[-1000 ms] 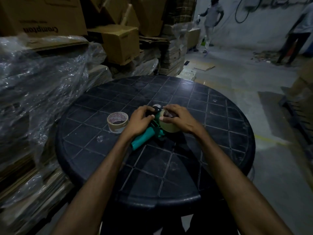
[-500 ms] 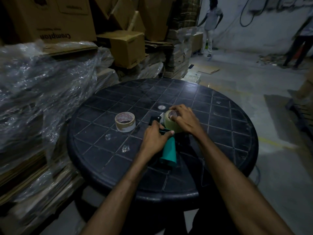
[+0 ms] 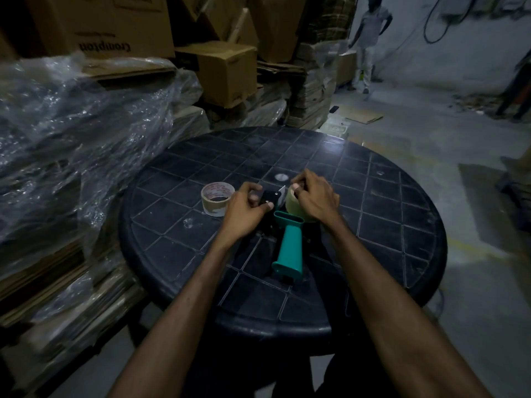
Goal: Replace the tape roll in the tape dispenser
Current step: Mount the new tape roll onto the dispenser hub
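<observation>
two hands at work near the middle of a round dark table (image 3: 402, 225) with a diamond-grid top.

- edges, room: bare tabletop all round the hands, widest toward the right rim and the near rim. the left rim stands just beside plastic-wrapped stacks (image 3: 71, 133). open concrete floor (image 3: 431, 133) lies to the right and beyond.
- tape dispenser (image 3: 288, 248): lies on the table between the forearms, teal handle toward the person, black head away.
- left hand (image 3: 244, 214): fingers curled on the black front part of the dispenser, thumb pressed on it.
- right hand (image 3: 314, 199): fingers curled over the tape roll (image 3: 293, 203), a pale roll seated at the head of the dispenser, right of the black part.
- second tape roll (image 3: 217, 198): lies flat on the table just left of the left hand, apart from it, hollow core upward, printed lettering on the inner ring.
- containers: cardboard boxes (image 3: 227, 70) piled behind the table, flaps shut, contents unseen.
- a person (image 3: 369, 38) stands far back by the wall.
</observation>
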